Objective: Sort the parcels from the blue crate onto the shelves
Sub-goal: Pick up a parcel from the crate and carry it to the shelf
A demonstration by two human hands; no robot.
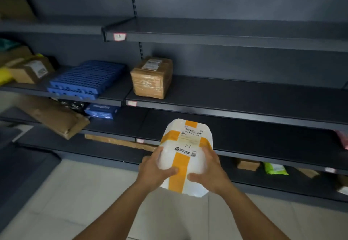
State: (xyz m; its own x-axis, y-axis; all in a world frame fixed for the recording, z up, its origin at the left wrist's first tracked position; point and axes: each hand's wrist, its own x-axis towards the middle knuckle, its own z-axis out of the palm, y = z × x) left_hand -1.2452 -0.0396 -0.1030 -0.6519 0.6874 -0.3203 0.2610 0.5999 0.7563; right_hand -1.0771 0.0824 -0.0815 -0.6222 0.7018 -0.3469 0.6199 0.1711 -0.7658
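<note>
The parcel (186,156) is a white plastic-wrapped pack with orange tape crossed over it, a barcode label near the far end and "8-1" written by hand in the middle. It is held in the air, in front of the shelves (244,96), about level w/ the lower boards and touching none of them.

The left hand (157,170) grips its left side, thumb on top near the tape, fingers under. The right hand (206,170) is closed on the right side in the same way. So both hands carry it at the near half; the far end sticks out free.

The wrap looks smooth and a bit glossy, so probably slippery. The corners are rounded and the film bulges, so I judge the content soft or padded, not a stiff box, and prob. light. Best hold is at the two long sides, palms pressing in, or over the tape where the grip is better.

On the middle shelf stands a brown box (152,77), left of it blue flat panels (86,79). More parcels lie at far left and on the low boards at right. The blue crate is not in view.
</note>
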